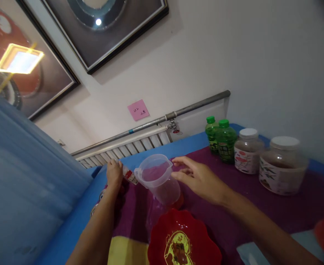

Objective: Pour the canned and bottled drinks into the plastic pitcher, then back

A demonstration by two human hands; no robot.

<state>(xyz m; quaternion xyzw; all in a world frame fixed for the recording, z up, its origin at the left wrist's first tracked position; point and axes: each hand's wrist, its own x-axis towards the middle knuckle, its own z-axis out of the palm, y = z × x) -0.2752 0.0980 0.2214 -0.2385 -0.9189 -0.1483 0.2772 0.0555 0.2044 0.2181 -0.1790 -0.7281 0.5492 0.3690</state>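
Observation:
My left hand (pixel 114 172) is closed around the top end of a small bottle with a red-and-white label (pixel 130 176), left of the pitcher. Most of its upper part is hidden by my fingers. A clear plastic pitcher (pixel 164 189) stands upright on the purple cloth, its handle toward the left and its spout toward the right. My right hand (pixel 200 178) is open beside the spout, thumb and fingers apart, with nothing in it. I cannot tell whether a fingertip touches the rim. In front of the pitcher lies a red scalloped plate (pixel 203 243) with a gold pattern.
Two green-capped bottles (pixel 226 143) and two white-lidded jars (pixel 281 169) stand at the right back. Cans (pixel 101 195) sit partly behind my left forearm. A blue curtain (pixel 26 176) hangs at left. A radiator (pixel 125 147) and pipe run along the wall.

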